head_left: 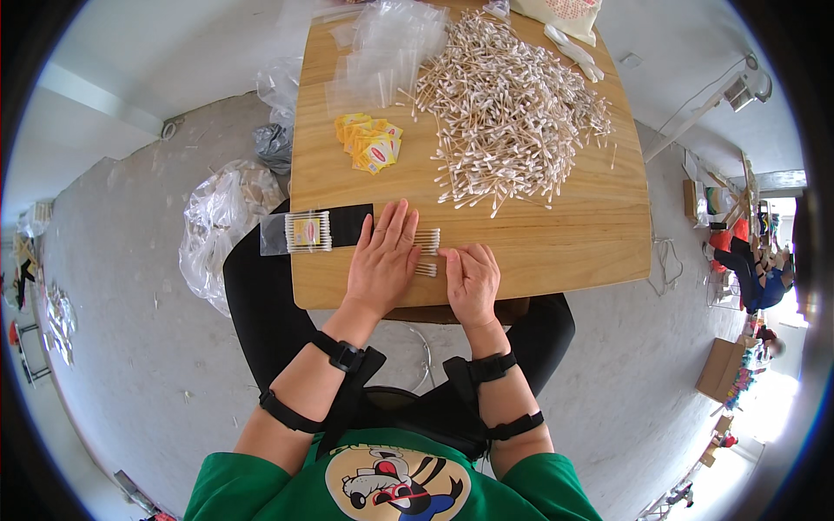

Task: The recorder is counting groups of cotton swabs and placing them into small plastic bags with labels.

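Note:
My left hand (382, 256) lies flat, palm down and fingers stretched, over a small row of cotton swabs (427, 240) near the table's front edge. White swab tips stick out to the right of it. My right hand (473, 273) is closed beside these tips, its fingers curled and one fingertip close to or touching them. Its palm and whatever is in it are hidden. Left of my left hand lies a clear bag of cotton swabs (323, 233) with a yellow card inside. It overlaps a black strip (352, 224) on the table.
A large heap of loose cotton swabs (512, 113) covers the far right of the wooden table (565, 247). Clear plastic bags (382, 61) and yellow cards (373, 148) lie at the far left. A white glove (575, 54) rests behind the heap. Plastic sacks (230, 208) stand left of the table.

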### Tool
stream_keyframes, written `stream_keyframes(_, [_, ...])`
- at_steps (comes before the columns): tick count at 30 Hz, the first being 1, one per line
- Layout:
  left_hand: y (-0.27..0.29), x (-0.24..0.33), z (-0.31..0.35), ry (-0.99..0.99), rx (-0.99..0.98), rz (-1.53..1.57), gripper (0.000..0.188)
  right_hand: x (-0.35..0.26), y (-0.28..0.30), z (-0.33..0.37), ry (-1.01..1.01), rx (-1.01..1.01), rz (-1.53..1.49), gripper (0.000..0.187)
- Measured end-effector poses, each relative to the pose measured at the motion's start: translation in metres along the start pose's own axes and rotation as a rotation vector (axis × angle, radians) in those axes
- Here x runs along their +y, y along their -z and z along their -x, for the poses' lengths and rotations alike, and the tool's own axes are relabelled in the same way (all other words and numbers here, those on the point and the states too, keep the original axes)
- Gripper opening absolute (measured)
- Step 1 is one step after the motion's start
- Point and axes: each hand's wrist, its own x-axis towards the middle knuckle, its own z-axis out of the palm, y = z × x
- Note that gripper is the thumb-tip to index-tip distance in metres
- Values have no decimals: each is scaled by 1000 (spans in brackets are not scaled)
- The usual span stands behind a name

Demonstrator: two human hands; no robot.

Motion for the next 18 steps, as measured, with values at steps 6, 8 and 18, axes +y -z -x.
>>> stream_keyframes(6, [1, 0, 0, 1, -9, 3, 56, 3, -2, 0, -3, 10, -31, 13])
stream_keyframes(8, [1, 0, 0, 2, -17, 1, 56, 0, -3, -2, -13, 20, 4, 14])
stream_keyframes(18, [0, 0, 0, -1, -16, -8, 56, 4, -6, -2, -12, 1, 39, 14])
